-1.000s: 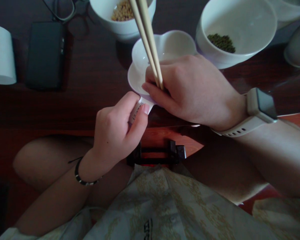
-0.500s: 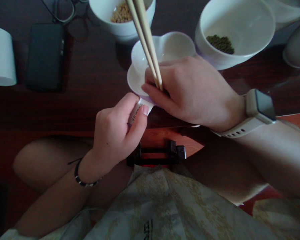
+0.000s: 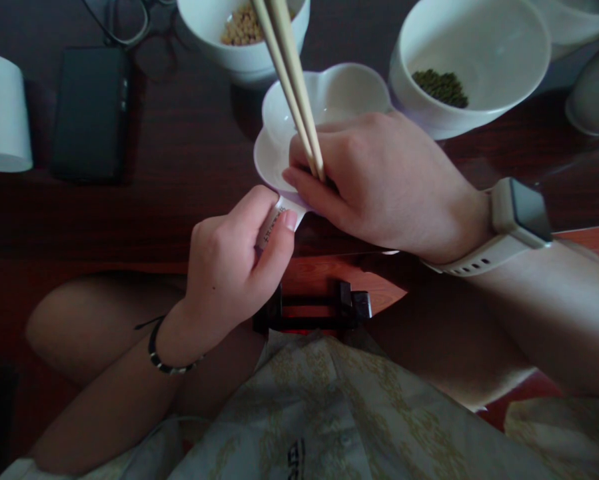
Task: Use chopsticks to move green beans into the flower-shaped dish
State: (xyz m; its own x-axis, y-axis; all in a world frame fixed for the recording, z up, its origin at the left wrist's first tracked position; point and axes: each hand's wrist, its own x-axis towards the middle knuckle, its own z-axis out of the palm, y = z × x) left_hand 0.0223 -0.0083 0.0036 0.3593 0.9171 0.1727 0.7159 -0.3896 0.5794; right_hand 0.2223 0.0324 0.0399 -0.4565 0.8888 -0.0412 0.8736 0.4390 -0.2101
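1. Far out left of the left hand: white cylinder (image 3: 2, 113) at the picture's edge, on the dark counter (image 3: 189, 133). A dark flat device (image 3: 90, 113) lies just right of it.
2. Left hand (image 3: 229, 267): closed, thumb and forefinger pinching the labelled tab of a lobed white dish (image 3: 329, 100). Beaded bracelet (image 3: 166, 357) on that wrist.
3. Lobed white dish: on the counter just beyond both hands, its near rim partly hidden under the right hand. Contents not visible.
4. Bowl of yellow beans (image 3: 244, 33): beyond the left hand, touching or just behind the dish's far rim; cannot tell which.
5. Chopsticks (image 3: 289, 80): paired and steep, rising from the right hand's knuckles out of the top of the frame.
6. Right hand (image 3: 379, 180): fingers curled shut around the chopsticks, resting over the dish's near edge, just beside the left hand's fingertips. Pale wristwatch (image 3: 516, 217) on the wrist.
7. Bowl of green beans (image 3: 474, 60): beyond the right hand, beside the dish.
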